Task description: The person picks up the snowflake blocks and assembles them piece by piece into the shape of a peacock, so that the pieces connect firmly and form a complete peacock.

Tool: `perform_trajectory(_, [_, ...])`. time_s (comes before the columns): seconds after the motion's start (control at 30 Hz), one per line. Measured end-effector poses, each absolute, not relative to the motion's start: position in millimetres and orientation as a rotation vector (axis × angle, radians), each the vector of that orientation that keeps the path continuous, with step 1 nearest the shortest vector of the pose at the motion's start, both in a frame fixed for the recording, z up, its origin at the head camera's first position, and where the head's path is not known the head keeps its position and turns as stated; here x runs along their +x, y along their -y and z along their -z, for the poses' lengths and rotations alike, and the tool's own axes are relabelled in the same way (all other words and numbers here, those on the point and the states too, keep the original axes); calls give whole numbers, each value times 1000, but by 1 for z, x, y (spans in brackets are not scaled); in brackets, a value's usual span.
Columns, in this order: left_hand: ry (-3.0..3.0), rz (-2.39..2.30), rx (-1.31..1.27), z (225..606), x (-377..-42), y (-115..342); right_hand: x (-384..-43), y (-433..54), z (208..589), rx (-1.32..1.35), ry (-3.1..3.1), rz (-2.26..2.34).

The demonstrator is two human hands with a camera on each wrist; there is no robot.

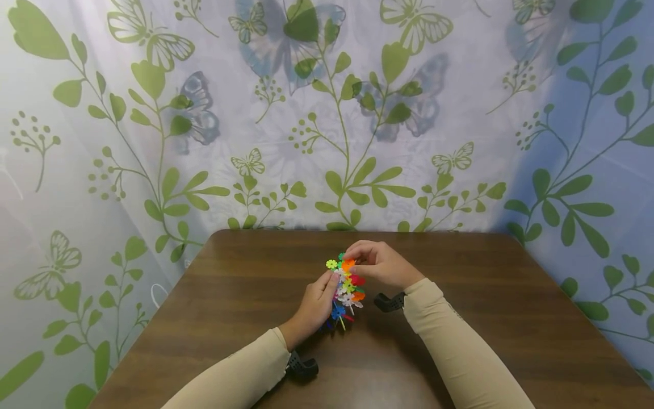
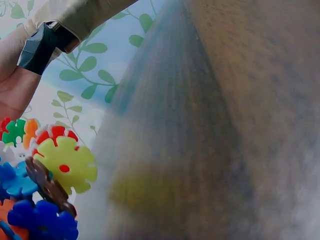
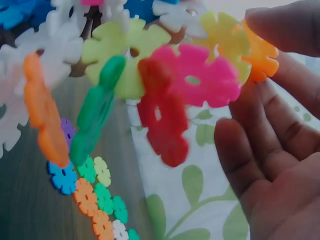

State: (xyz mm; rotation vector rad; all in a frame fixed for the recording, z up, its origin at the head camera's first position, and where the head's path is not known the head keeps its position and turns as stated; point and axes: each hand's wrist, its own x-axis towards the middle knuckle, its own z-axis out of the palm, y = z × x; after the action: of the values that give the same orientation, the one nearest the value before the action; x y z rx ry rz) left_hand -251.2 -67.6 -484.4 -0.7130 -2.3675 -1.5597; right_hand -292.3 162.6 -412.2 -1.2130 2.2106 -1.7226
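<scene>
A cluster of interlocked flower-shaped plastic discs [image 1: 348, 295] in many colours is held up over the table. My left hand [image 1: 318, 301] grips it from the left, thumb on the near side. On the right, my right hand [image 1: 380, 264] reaches its top; in the right wrist view its thumb and fingers pinch an orange disc [image 3: 262, 57] at the cluster's edge. Beside that are a yellow disc [image 3: 227, 40] and a pink disc [image 3: 200, 77]. The left wrist view shows a yellow-green disc [image 2: 67, 165] on the cluster but hides the left hand's fingers.
Several loose flower discs [image 3: 102, 197] lie on the brown wooden table [image 1: 460, 341] in the right wrist view. Black wrist mounts [image 1: 302, 366] stick out beneath both sleeves. A leaf-and-butterfly patterned curtain [image 1: 306, 142] hangs behind the table's far edge.
</scene>
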Motion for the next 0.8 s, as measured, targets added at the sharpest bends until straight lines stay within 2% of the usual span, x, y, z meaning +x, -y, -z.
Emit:
perform_trajectory(0.47, [2303,1428,-791,481,-246,65,-281,-154,400,-1104,-2285,1684])
perform_trajectory(0.8, [2312,1663,-693,480,-246,64,-278,-144,401,-1006,-2366,1709])
